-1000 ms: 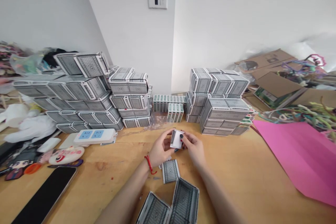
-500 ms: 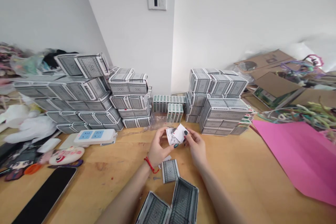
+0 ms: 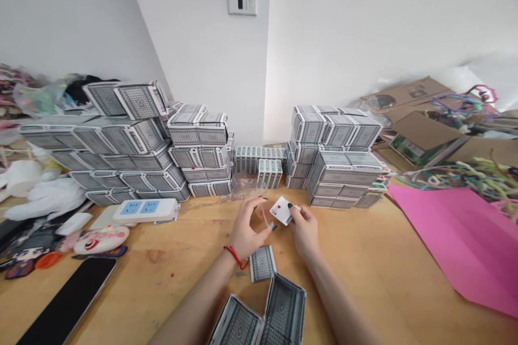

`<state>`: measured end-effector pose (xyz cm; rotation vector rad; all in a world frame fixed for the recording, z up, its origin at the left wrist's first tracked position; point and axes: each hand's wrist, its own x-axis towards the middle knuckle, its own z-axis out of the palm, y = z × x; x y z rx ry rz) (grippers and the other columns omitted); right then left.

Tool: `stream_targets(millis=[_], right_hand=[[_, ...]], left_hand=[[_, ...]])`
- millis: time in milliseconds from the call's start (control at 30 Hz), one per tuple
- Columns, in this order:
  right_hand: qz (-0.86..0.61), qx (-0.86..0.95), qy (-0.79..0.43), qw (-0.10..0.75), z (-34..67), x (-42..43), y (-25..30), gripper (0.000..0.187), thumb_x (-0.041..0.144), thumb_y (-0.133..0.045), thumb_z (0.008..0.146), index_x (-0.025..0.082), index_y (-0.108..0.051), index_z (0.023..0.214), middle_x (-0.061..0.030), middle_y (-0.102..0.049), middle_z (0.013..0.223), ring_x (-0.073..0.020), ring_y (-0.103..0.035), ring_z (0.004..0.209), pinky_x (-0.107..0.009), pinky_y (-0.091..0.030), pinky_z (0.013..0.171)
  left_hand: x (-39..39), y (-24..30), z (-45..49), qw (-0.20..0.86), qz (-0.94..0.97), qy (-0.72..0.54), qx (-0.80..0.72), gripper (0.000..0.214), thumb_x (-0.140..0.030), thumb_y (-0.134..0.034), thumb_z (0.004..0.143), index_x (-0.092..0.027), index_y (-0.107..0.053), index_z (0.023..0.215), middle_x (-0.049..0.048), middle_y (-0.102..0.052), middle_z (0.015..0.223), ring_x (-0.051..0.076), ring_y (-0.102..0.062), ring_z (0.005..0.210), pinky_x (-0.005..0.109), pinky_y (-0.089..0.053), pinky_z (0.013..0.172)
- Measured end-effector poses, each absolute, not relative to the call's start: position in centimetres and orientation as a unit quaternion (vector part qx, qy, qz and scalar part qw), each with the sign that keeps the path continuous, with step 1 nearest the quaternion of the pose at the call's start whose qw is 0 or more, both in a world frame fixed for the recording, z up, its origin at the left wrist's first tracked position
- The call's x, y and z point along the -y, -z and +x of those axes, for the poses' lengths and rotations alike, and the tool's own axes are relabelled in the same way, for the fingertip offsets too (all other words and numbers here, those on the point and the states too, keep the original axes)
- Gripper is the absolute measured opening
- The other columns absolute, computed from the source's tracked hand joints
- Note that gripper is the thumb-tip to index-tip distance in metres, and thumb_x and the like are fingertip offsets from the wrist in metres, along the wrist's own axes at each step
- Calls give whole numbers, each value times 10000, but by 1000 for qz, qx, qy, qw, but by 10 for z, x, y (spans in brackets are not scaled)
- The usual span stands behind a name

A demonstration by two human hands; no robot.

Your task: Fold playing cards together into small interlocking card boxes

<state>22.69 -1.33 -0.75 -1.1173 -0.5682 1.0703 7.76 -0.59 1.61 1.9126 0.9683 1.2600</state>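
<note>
My right hand (image 3: 304, 228) is closed on a white playing card (image 3: 280, 210) with red diamonds, face up, thumb on top of it. Just left of it, my left hand (image 3: 247, 232), with a red cord bracelet, pinches another card (image 3: 266, 215) seen nearly edge-on between thumb and fingers. Below the left hand a grey-patterned playing card (image 3: 263, 263) lies face down on the table. Nearest me stand open box shapes (image 3: 283, 307) built of the same grey-backed cards.
Stacked card blocks stand at the left (image 3: 141, 137) and right (image 3: 343, 172), with small green-and-white card packs (image 3: 270, 173) between. A power strip (image 3: 146, 209), a phone (image 3: 68, 302) and a pink sheet (image 3: 457, 242) lie on the wooden table (image 3: 372, 269).
The two cards, overlapped before, are now apart. The left hand's card has turned edge-on, and the right hand's card has tilted to show its red diamonds.
</note>
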Motion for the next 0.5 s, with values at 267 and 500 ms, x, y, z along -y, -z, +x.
stream_targets(millis=[267, 500], right_hand=[[-496, 335, -490, 634, 223, 18, -5, 338, 484, -629, 623, 182, -480, 602, 11, -519, 581, -108, -455, 503, -226, -372, 484], [-480, 422, -472, 608, 222, 21, -12, 349, 448, -638, 635, 188, -424, 543, 8, -549, 686, -109, -463, 572, -216, -360, 512]], left_hand=[[9, -21, 80, 314, 754, -439, -375, 504, -178, -634, 657, -238, -461, 1126, 71, -464, 1156, 226, -422, 1121, 419, -378, 942], [10, -19, 81, 299, 778, -397, -385, 525, -154, -634, 636, -227, -447, 1121, 65, -498, 1144, 227, -445, 1094, 428, -360, 945]])
